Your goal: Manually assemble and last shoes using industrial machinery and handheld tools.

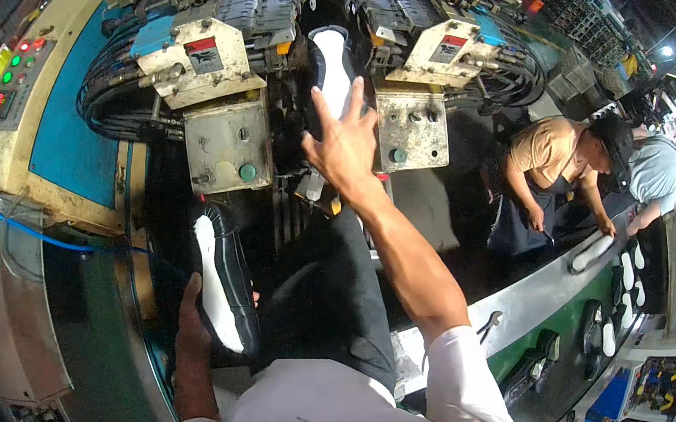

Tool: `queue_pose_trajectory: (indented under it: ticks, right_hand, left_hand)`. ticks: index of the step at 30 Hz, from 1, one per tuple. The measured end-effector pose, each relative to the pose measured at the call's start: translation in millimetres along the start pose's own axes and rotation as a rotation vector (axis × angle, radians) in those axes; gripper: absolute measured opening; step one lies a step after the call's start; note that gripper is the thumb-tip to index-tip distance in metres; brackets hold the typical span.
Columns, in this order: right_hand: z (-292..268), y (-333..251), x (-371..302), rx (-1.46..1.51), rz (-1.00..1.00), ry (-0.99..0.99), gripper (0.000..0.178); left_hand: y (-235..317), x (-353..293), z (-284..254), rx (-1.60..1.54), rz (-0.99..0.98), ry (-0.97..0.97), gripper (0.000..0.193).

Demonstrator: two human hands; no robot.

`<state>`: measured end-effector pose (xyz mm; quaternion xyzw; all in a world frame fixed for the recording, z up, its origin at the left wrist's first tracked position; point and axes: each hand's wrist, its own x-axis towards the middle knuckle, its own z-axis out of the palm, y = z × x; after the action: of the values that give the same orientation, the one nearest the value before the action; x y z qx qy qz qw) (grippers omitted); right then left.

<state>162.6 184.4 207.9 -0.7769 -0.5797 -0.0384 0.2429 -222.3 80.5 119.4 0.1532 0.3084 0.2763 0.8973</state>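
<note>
My left hand [190, 320], low on the left, is wrapped round a black shoe upper [237, 279] with a white insole facing up. The shoe stands tilted beside my leg, and its lower end rests in the hand. Reaching ahead, my right hand [340, 145] is open, with fingers spread over the near end of a second black shoe upper [336, 61]. That shoe also shows a white insole and sits in the middle of a shoe machine [232, 142]. Some of the right fingertips appear to touch the insole; the underside of the hand is hidden.
A control panel [15, 83] with lit buttons stands at the left. Black hoses [102, 90] loop beside the machine. To the right, a co-worker [552, 171] handles a white-soled piece at a metal-edged conveyor [542, 281]. Several shoes [592, 326] lie on its green belt.
</note>
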Motion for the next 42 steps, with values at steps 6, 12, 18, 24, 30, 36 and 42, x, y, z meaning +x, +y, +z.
queue_pose_trajectory:
  ticks: [6,12,18,24,30,36,42]
  right_hand:
    - [25,5,-12,0.005,-0.206,0.195,0.091]
    - [39,0,33,-0.054,-0.191,0.185,0.09]
    - [55,19,118,-0.196,-0.261,0.399,0.078]
    - [56,18,138,-0.2,-0.271,0.235,0.076]
    - [49,35,161,-0.22,-0.322,0.125,0.074]
    - [13,133,206,-0.079,-0.491,0.078,0.072]
    - [46,67,40,0.258,-0.406,0.141,0.066]
  left_hand:
    - [-15,7,24,0.104,-0.002,0.1,0.089]
    - [-11,35,51,0.235,0.069,0.081,0.073]
    - [-1,73,44,0.471,0.137,0.098,0.07]
    - [23,86,89,0.634,0.166,0.131,0.086]
    - [11,97,61,0.553,0.273,0.219,0.081]
    - [-7,68,2,0.433,0.182,0.481,0.057]
    - [10,-56,-180,0.19,0.535,0.694,0.052]
